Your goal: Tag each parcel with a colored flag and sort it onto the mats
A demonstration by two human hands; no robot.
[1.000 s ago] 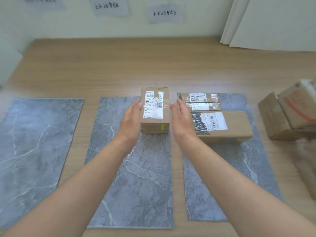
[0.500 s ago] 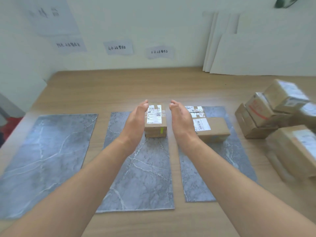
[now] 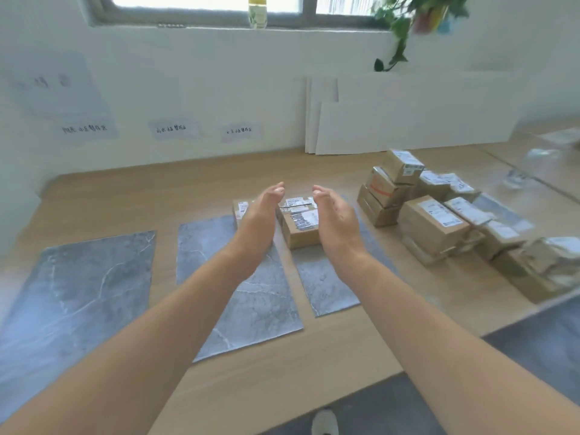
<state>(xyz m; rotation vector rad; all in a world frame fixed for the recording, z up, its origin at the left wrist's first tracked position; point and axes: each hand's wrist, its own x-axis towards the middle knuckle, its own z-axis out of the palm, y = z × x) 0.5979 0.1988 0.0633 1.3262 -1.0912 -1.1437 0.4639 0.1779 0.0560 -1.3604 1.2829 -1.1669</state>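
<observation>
Currently, your left hand (image 3: 260, 215) is raised at the far right corner of the middle mat (image 3: 251, 302), and your right hand (image 3: 337, 218) is just to the right of that mat. The palms face each other, the fingers are loosely curved, and the hands are apart with nothing in them. One small parcel (image 3: 240, 208) sits at the far end of the middle mat, mostly hidden behind your left hand, with only a labelled corner showing. The left mat (image 3: 78, 293) lies beside the middle mat on its left. The right mat (image 3: 326, 284) lies just beside the middle mat on its right. It carries a brown box (image 3: 301, 227) with a scribbled-over label at its far end and flatter parcels (image 3: 296, 202) behind that. A pile of parcels (image 3: 439, 221) is stacked on the bare table (image 3: 157, 189), well to the right of the middle mat and past the right mat. Three paper signs (image 3: 174, 129) hang on the wall beyond the middle mat, their writing too blurred to read. White boards (image 3: 408, 120) lean on the wall beyond the middle mat and to its right.
</observation>
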